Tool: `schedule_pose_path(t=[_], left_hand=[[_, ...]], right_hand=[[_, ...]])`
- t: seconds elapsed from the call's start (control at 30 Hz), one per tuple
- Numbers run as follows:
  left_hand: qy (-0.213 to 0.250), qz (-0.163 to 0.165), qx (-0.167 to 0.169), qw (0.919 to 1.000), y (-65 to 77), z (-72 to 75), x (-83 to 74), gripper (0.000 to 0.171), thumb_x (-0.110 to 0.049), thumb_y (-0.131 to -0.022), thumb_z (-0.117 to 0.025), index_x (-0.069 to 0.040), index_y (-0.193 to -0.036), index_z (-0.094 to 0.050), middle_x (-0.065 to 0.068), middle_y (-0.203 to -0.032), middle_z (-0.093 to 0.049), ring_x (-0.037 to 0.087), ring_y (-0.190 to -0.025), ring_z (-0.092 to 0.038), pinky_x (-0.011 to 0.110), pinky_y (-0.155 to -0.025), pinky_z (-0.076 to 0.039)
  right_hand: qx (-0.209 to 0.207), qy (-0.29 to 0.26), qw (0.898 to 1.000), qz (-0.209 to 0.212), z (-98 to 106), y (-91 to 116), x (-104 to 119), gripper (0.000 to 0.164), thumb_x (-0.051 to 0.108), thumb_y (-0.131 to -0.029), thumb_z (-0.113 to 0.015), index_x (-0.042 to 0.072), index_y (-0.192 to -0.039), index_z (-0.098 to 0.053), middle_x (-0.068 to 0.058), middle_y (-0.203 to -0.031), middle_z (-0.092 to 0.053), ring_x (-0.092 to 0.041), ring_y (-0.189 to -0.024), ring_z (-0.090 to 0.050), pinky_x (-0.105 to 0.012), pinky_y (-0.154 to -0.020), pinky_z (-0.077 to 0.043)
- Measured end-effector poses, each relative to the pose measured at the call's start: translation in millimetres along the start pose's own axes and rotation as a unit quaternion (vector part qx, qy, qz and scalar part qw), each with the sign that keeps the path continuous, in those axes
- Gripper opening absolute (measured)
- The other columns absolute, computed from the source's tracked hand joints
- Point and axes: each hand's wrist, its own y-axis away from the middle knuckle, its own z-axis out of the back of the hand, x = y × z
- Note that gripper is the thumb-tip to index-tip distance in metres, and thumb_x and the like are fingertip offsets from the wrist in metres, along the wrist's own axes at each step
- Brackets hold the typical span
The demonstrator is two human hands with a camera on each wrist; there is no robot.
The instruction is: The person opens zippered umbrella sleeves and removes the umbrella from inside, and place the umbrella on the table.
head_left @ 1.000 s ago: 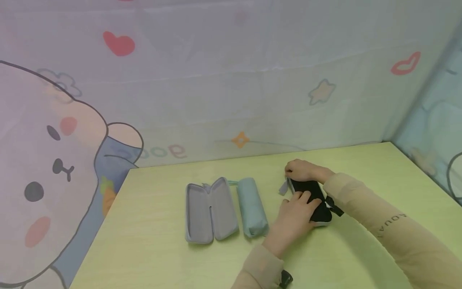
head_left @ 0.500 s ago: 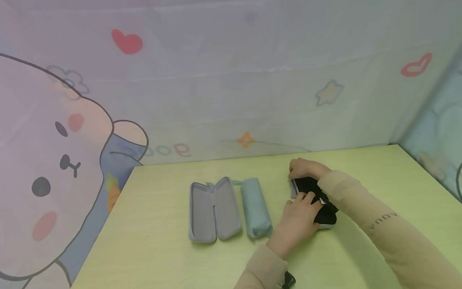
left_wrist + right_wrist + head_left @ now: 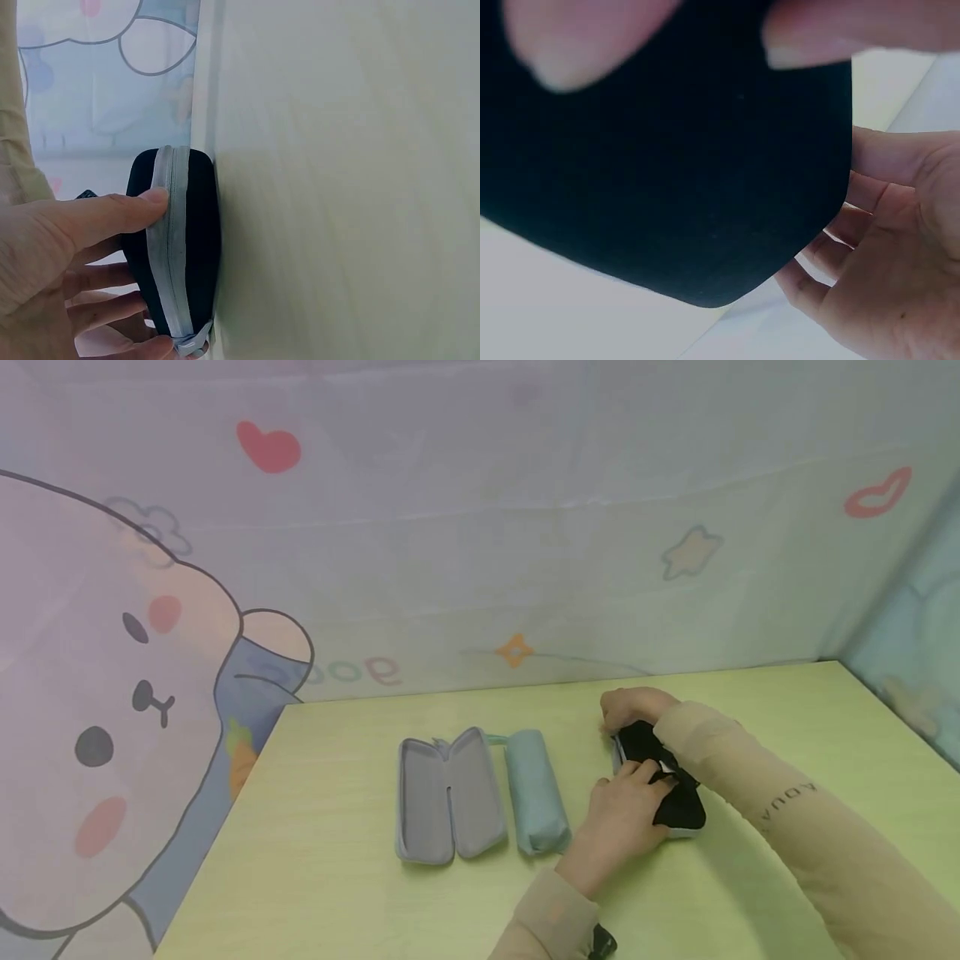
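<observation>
A black zip-up pencil case (image 3: 681, 806) with a grey zipper band lies on the right side of the table. My left hand (image 3: 624, 806) holds its near half, fingers over the top. In the left wrist view the thumb (image 3: 154, 196) presses on the zipper band (image 3: 174, 247). At the far end my right hand (image 3: 633, 706) is bent over the corner. A grey zipper pull (image 3: 191, 339) shows beside its fingertips in the left wrist view; the exact pinch is partly hidden. The right wrist view has the case's flat black face (image 3: 675, 187) close up.
An unfolded grey pencil case (image 3: 452, 797) lies left of the hands, and a teal soft pouch (image 3: 536, 789) lies between it and my left hand. A black strap (image 3: 678, 774) crosses the black case near my right sleeve. A printed cloth (image 3: 450, 552) hangs behind the pale yellow table (image 3: 337, 893).
The grey pull that hung out beside the right hand is now mostly hidden in the head view. The black strap has shifted left onto the case. The head view has turned slightly.
</observation>
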Motion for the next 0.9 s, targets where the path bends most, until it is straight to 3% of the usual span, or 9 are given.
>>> schedule_pose_path(t=[0.17, 0.33, 0.4, 0.43, 0.53, 0.63, 0.9], left_hand=[[-0.007, 0.002, 0.009, 0.9999, -1.5, -1.5, -0.1, 0.059, -0.052, -0.081, -0.071, -0.044, -0.136, -0.049, -0.016, -0.135, -0.049, 0.005, -0.120, -0.047, 0.026, -0.075, -0.048], [-0.012, 0.004, 0.018, 0.9998, -1.2, -1.3, -0.6, 0.061, -0.054, -0.081, -0.069, -0.045, -0.137, -0.047, -0.016, -0.139, -0.047, 0.005, -0.123, -0.046, 0.026, -0.078, -0.049], [-0.013, 0.006, 0.017, 0.9998, -0.7, -1.1, -0.3, 0.061, -0.054, -0.081, -0.069, -0.045, -0.138, -0.046, -0.016, -0.139, -0.047, 0.004, -0.124, -0.046, 0.026, -0.079, -0.050], [-0.013, 0.006, 0.016, 0.9998, -0.7, -0.9, -0.6, 0.061, -0.054, -0.081, -0.069, -0.045, -0.138, -0.046, -0.017, -0.138, -0.047, 0.004, -0.124, -0.046, 0.026, -0.079, -0.050], [-0.012, 0.006, 0.017, 0.9998, -0.3, -0.2, -1.1, 0.062, -0.054, -0.081, -0.069, -0.045, -0.138, -0.046, -0.017, -0.139, -0.047, 0.004, -0.124, -0.045, 0.025, -0.079, -0.050], [-0.010, 0.007, 0.021, 0.9997, 0.0, 0.3, -0.9, 0.062, -0.055, -0.081, -0.069, -0.046, -0.138, -0.045, -0.017, -0.139, -0.046, 0.004, -0.124, -0.045, 0.025, -0.079, -0.049], [-0.009, 0.010, 0.024, 0.9996, -1.7, -2.0, 0.0, 0.063, -0.055, -0.082, -0.068, -0.046, -0.139, -0.044, -0.018, -0.141, -0.045, 0.003, -0.127, -0.043, 0.025, -0.081, -0.049]], right_hand=[[0.026, 0.018, 0.999, 0.005, 4, -4, 5, 0.042, -0.004, -0.084, -0.043, 0.018, -0.054, -0.023, 0.006, -0.054, -0.014, -0.009, -0.052, -0.008, -0.023, -0.050, -0.015], [0.041, 0.026, 0.999, 0.002, 5, -8, 10, 0.044, -0.008, -0.084, -0.042, 0.019, -0.054, -0.023, 0.007, -0.054, -0.013, -0.009, -0.052, -0.007, -0.023, -0.049, -0.014], [0.038, 0.042, 0.998, -0.001, 4, -10, 12, 0.039, -0.007, -0.085, -0.043, 0.016, -0.058, -0.027, 0.005, -0.056, -0.017, -0.011, -0.054, -0.010, -0.024, -0.051, -0.017], [0.033, 0.057, 0.998, 0.000, 5, -9, 12, 0.032, -0.006, -0.086, -0.044, 0.013, -0.061, -0.035, 0.003, -0.058, -0.025, -0.012, -0.055, -0.016, -0.025, -0.052, -0.020], [0.024, 0.103, 0.994, 0.004, 4, -7, 15, 0.008, -0.002, -0.090, -0.046, 0.001, -0.086, -0.053, -0.007, -0.076, -0.047, -0.017, -0.064, -0.034, -0.027, -0.059, -0.030], [0.016, 0.136, 0.991, 0.011, 3, -4, 17, 0.019, 0.001, -0.093, -0.048, -0.004, -0.109, -0.055, -0.015, -0.099, -0.057, -0.021, -0.079, -0.045, -0.030, -0.068, -0.036], [0.002, 0.178, 0.984, -0.003, 0, -2, 20, 0.011, 0.002, -0.096, -0.048, 0.005, -0.098, -0.059, -0.011, -0.096, -0.062, -0.022, -0.086, -0.053, -0.042, -0.088, -0.041]])
